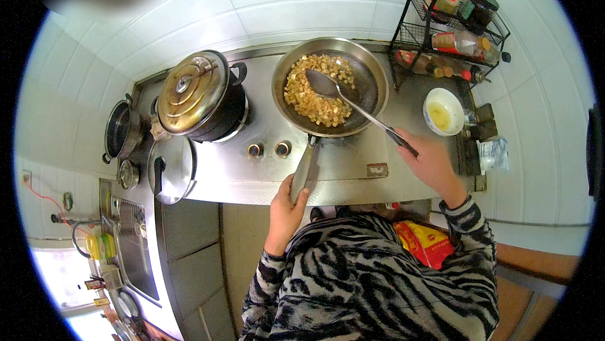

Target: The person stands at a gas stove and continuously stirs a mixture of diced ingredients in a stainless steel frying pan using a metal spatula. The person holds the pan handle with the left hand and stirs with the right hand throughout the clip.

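My left hand (pixel 287 213) grips the handle (pixel 303 171) of a wide frying pan (pixel 373 78) on the stove. Small browned, diced pieces of food (pixel 309 100) cover the left and middle of the pan's bottom. My right hand (pixel 431 163) is closed around the dark grip of a metal spatula (pixel 361 111). The spatula's blade (pixel 322 84) rests in or just over the food; exact contact is hard to tell. Right of the pan stands a white bowl (pixel 457 113) with a little yellowish liquid in it.
A lidded stockpot (pixel 201 104) occupies the left burner. A glass lid (pixel 172 171) and an empty-looking pot (pixel 120 128) lie further left. Two knobs (pixel 282 148) sit at the stove's front. A black wire rack (pixel 413 33) holds bottles at back right. The sink (pixel 137 246) is at lower left.
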`<state>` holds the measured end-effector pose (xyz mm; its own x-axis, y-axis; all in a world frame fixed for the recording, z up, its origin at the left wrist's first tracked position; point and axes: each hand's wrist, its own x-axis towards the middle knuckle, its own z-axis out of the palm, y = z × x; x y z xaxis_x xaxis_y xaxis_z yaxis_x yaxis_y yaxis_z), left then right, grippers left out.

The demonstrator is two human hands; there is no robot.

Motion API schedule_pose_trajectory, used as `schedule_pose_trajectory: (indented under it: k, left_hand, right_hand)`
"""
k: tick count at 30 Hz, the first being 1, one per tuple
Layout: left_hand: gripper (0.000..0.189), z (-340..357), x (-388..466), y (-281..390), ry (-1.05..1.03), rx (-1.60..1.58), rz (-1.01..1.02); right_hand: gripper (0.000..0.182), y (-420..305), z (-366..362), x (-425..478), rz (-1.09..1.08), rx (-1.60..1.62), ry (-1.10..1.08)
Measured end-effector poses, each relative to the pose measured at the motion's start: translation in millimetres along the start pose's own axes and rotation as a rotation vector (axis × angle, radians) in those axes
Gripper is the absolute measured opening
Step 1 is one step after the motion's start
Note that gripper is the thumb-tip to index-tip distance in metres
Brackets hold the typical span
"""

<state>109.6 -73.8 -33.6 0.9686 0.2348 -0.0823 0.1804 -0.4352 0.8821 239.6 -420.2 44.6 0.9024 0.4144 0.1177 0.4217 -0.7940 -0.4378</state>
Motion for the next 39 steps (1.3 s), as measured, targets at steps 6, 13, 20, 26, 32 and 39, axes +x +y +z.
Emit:
schedule_pose_trajectory:
  k: [6,13,20,26,32,39]
  left_hand:
    - [0.049,0,1,-3,-0.015,-0.025,-0.012]
    - [0.05,1,-1,-5,-0.014,-0.028,-0.033]
    - [0.051,1,-1,-6,-0.006,0.01,-0.043]
    - [0.05,4,-2,-11,0.004,0.012,-0.011]
    - [0.051,5,0,-14,-0.008,0.004,-0.026]
    - [0.052,4,-1,-7,0.011,0.047,0.028]
  right_hand:
    - [0.048,-21,31,-17,-0.109,-0.011,-0.007]
    - [0.045,-10,56,-11,-0.029,-0.229,0.014]
    - [0.043,10,46,-12,0.109,-0.25,0.179]
    - [0.045,22,51,-13,0.169,-0.369,0.235]
    - [0.047,-5,56,-26,0.056,-0.3,0.139]
    - [0.048,-40,26,-54,-0.064,-0.203,0.034]
